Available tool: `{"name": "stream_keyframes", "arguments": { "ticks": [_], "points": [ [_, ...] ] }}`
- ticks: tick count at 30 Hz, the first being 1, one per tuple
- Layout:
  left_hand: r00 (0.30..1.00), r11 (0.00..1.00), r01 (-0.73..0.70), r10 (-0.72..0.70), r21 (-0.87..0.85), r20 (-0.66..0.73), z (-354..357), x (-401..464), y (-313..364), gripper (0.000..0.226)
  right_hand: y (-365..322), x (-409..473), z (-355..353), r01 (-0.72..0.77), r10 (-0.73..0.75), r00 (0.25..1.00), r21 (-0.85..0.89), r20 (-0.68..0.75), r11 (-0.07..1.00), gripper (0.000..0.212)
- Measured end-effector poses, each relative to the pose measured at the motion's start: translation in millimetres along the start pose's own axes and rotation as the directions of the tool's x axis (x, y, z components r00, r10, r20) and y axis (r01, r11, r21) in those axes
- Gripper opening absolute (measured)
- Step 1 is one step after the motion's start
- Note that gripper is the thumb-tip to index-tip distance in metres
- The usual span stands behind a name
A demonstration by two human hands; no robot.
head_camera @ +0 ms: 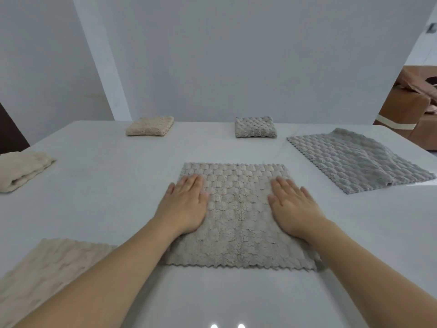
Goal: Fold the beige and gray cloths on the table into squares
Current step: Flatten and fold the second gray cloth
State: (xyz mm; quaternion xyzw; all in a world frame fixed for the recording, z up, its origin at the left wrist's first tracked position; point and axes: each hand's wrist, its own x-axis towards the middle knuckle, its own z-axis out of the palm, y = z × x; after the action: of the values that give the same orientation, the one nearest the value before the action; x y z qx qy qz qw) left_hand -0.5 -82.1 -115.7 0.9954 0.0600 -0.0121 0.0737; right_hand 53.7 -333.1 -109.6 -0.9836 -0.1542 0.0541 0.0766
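Observation:
A grey-beige cloth lies spread flat on the white table right in front of me. My left hand presses flat on its left side with straight fingers. On its right side my right hand lies flat the same way. A grey cloth lies unfolded at the right. An unfolded beige cloth lies at the near left, partly under my left forearm. Folded cloths sit farther off: a beige square and a grey square at the back, and a folded beige cloth at the left edge.
A white wall stands just behind the table's far edge. A brown sofa or box shows past the table's right corner. Bare tabletop stretches between the cloths and along the near edge.

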Motion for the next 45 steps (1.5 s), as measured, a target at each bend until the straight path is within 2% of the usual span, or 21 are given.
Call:
{"name": "stream_keyframes", "arguments": {
  "ticks": [4, 6, 10, 12, 15, 19, 21, 23, 24, 26, 27, 29, 31, 34, 38, 41, 43, 45],
  "points": [
    [0.992, 0.992, 0.118, -0.119, 0.037, 0.049, -9.0, -7.3, -17.9, 0.061, 19.5, -9.9, -9.3, -0.118, 0.122, 0.991, -0.066, 0.051, 0.991, 0.059],
    [0.990, 0.987, 0.135, -0.137, 0.085, 0.020, -17.7, -11.3, -6.3, 0.062, 6.8, -13.7, -18.0, -0.133, 0.136, 0.991, -0.128, 0.011, 0.983, 0.059],
    [0.996, 0.999, -0.024, 0.021, -0.025, -0.085, -15.2, -36.1, 41.3, 0.062, -42.6, -29.1, -18.1, -0.010, 0.012, 0.979, 0.007, -0.203, 1.000, 0.060],
    [0.995, 0.996, -0.084, 0.082, -0.030, -0.053, 1.0, -53.2, 51.6, 0.062, -55.8, -39.7, -0.4, 0.043, -0.035, 0.989, 0.048, -0.145, 0.998, 0.060],
    [0.997, 0.997, -0.074, 0.073, -0.024, -0.020, 8.6, -57.6, 36.5, 0.060, -40.1, -49.2, 13.6, 0.036, -0.034, 0.998, 0.038, -0.054, 0.999, 0.060],
    [1.000, 1.000, 0.016, -0.016, -0.001, -0.007, 0.3, -63.8, 3.7, 0.061, -4.2, -62.1, 4.1, -0.044, 0.044, 0.999, 0.043, -0.015, 0.998, 0.059],
    [0.998, 0.993, 0.038, -0.032, 0.111, -0.050, -5.0, -70.6, -2.7, 0.065, 6.0, -67.7, 0.8, -0.104, 0.104, 0.995, 0.006, -0.014, 0.995, 0.059],
    [0.982, 0.982, -0.070, 0.099, 0.175, -0.164, -16.9, -82.3, 4.7, 0.069, 3.3, -74.4, -5.0, -0.085, 0.075, 0.991, -0.091, -0.107, 0.992, 0.057],
    [0.966, 0.978, -0.162, 0.184, 0.131, -0.180, -23.2, -88.9, 11.6, 0.062, -1.0, -79.4, -9.0, -0.028, 0.007, 0.984, -0.116, -0.177, 0.993, 0.053],
    [0.950, 0.954, -0.300, 0.297, -0.023, -0.092, -34.2, -105.4, 26.2, 0.035, -13.0, -92.1, -17.7, 0.168, -0.181, 0.955, -0.073, -0.234, 0.983, 0.044],
    [0.943, 0.943, -0.331, 0.331, -0.030, -0.010, -36.5, -112.3, 33.0, 0.029, -17.7, -99.8, -20.3, 0.261, -0.263, 0.945, -0.036, -0.194, 0.965, 0.042],
    [0.939, 0.934, -0.343, 0.337, 0.103, 0.068, -38.1, -118.8, 44.4, 0.030, -23.2, -114.3, -21.9, 0.345, -0.347, 0.937, -0.040, -0.047, 0.938, 0.047],
    [0.942, 0.921, -0.332, 0.335, 0.204, 0.018, -36.7, -115.4, 53.3, 0.023, -18.7, -119.3, -25.0, 0.328, -0.326, 0.945, -0.065, 0.037, 0.943, 0.052],
    [0.920, 0.889, -0.375, 0.392, 0.263, -0.014, -32.6, -113.3, 73.2, 0.012, -5.2, -128.8, -34.8, 0.268, -0.261, 0.961, -0.074, 0.096, 0.960, 0.048],
    [0.928, 0.918, -0.370, 0.371, 0.142, 0.017, -29.6, -115.8, 96.2, 0.013, 13.3, -143.5, -43.3, 0.188, -0.163, 0.977, -0.196, 0.134, 0.962, 0.033],
    [0.918, 0.929, -0.366, 0.370, -0.053, 0.145, -32.1, -112.7, 105.9, 0.017, 21.7, -149.0, -50.6, 0.102, -0.047, 0.983, -0.312, 0.178, 0.945, 0.013],
    [0.895, 0.927, -0.327, 0.366, -0.185, 0.255, -34.8, -109.2, 110.8, 0.014, 29.1, -147.9, -56.8, 0.026, 0.046, 0.966, -0.270, 0.256, 0.962, 0.014],
    [0.862, 0.925, -0.293, 0.365, -0.240, 0.353, -41.3, -106.4, 114.4, 0.018, 37.8, -143.7, -65.2, -0.058, 0.114, 0.924, -0.162, 0.364, 0.985, 0.019]
  ]
}}
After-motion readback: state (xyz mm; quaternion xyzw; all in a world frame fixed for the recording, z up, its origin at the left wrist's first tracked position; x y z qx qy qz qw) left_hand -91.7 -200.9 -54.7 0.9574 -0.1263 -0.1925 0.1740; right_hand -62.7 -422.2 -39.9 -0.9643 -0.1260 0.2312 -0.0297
